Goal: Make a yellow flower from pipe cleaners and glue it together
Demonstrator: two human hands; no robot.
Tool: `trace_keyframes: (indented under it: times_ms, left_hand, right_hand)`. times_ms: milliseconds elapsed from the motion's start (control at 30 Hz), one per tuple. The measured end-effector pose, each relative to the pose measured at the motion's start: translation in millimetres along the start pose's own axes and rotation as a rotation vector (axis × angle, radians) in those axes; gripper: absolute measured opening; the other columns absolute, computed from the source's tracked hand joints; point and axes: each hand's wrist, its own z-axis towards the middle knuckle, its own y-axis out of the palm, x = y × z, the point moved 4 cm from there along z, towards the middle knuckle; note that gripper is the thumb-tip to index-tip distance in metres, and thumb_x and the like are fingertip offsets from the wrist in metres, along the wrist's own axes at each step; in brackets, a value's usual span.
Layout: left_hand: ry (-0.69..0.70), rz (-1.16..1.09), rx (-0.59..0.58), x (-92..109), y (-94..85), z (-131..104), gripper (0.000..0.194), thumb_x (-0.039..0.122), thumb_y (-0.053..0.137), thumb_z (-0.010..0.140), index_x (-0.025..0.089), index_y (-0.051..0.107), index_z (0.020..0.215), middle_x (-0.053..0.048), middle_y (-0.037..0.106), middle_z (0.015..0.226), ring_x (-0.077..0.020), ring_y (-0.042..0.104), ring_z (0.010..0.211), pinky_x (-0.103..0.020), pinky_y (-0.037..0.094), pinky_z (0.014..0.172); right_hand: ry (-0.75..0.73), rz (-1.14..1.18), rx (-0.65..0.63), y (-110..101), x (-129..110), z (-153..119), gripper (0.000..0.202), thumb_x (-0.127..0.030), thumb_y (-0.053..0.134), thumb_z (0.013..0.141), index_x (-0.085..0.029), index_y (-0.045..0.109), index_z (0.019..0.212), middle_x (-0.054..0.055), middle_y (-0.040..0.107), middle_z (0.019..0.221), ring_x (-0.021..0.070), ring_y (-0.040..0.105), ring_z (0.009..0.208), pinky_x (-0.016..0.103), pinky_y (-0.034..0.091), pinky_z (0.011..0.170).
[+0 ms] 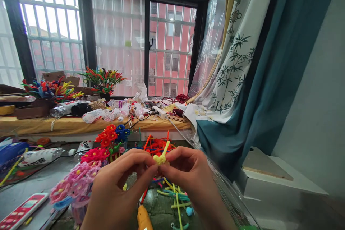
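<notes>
A small yellow pipe-cleaner piece (160,159), looped at its base with one straight end pointing up, is held between both hands. My left hand (124,183) pinches its left side between thumb and index finger. From the right, my right hand (188,172) grips the same piece with thumb and fingertips. Part of the looped base is hidden by the fingertips. Below the hands lie loose yellow and teal pipe cleaners (177,201), a blue pompom (189,211) and an orange-yellow tool (144,218). Red pipe cleaners (159,145) are piled behind.
Pink fuzzy flowers (77,183) stand left of my left hand, with red flowers (107,134) and blue flowers (122,133) behind. A red-and-white device (24,210) lies at lower left. Plastic bottles (40,156) lie further back. The cluttered windowsill (161,125) spans the back.
</notes>
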Motion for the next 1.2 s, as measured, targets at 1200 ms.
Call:
trace_keyframes:
  times_ms: [1200]
  left_hand:
    - [-0.338,-0.274,-0.249,-9.0,8.7,1.2,0.034,0.05,0.08,0.072,0.018,0.07,0.076,0.006,0.049,0.056,-0.0072,0.035,0.051,-0.016,0.029,0.045]
  right_hand:
    - [-0.139,-0.03,-0.019,-1.6,-4.6,-3.5,0.027,-0.009,0.094,0.048,-0.017,0.07,0.057,-0.002,0.07,0.062,0.0106,0.062,0.059,0.018,0.05,0.054]
